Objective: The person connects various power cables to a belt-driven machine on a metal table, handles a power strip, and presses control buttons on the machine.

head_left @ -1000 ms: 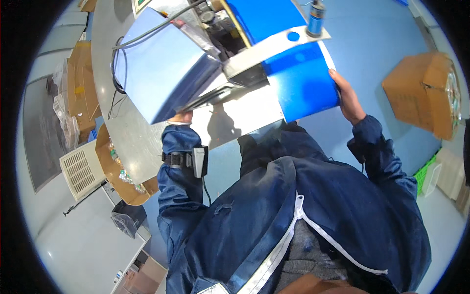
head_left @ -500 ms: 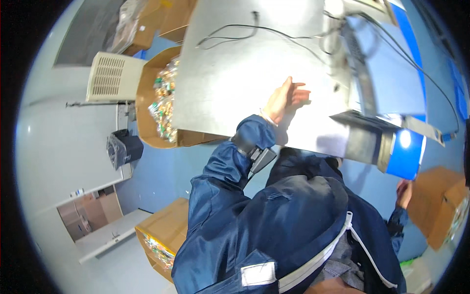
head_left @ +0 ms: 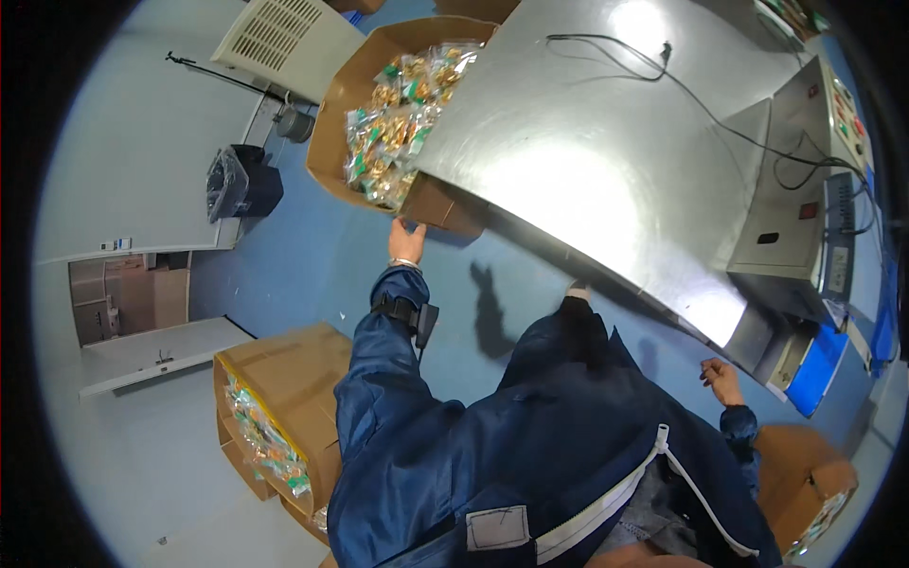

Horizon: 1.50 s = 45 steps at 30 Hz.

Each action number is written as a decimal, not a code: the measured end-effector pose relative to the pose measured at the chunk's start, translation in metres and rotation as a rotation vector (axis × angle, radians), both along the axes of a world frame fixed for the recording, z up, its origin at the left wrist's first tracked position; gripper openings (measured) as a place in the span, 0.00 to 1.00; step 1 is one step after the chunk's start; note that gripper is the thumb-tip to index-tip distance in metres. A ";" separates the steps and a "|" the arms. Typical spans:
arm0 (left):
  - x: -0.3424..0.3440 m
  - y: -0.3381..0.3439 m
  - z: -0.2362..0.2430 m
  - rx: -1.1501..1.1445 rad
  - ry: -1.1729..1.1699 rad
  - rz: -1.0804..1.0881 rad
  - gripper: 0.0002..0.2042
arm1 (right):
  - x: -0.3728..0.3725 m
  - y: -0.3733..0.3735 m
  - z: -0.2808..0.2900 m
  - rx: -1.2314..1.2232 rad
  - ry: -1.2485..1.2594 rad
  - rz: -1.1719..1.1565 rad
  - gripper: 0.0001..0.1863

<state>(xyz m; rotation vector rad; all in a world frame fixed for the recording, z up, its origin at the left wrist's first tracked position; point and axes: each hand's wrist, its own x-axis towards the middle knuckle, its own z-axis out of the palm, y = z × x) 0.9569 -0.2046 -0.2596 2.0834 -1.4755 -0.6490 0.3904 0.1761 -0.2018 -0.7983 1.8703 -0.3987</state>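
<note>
My left hand (head_left: 407, 237) is at the lower rim of an open cardboard box (head_left: 327, 133) full of small clear bags (head_left: 393, 123) of gold and green pieces, its fingers gripping the cardboard edge. The box stands against the end of a steel table (head_left: 540, 142). My right hand (head_left: 720, 379) hangs low beside my body, empty, with loosely bent, separated fingers, below a metal machine (head_left: 776, 241) with switches, a blue panel (head_left: 819, 369) and black cables (head_left: 710, 123) running over the tabletop.
Another cardboard box (head_left: 275, 360) with bags is at lower left, a third (head_left: 795, 473) at lower right. A lidded or bagged dark bin (head_left: 251, 185), a pale vented appliance (head_left: 275, 38) and a thin rod (head_left: 213, 71) stand to the left, on or beside blue floor (head_left: 294, 265).
I have turned left, away from the machine. My left hand left the machine, passed over the tabletop and is now at the box rim. My right hand has let go of the blue panel.
</note>
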 end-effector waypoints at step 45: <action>0.025 0.169 -0.067 0.500 -0.602 -0.379 0.23 | 0.033 0.011 -0.022 0.290 -0.065 0.310 0.12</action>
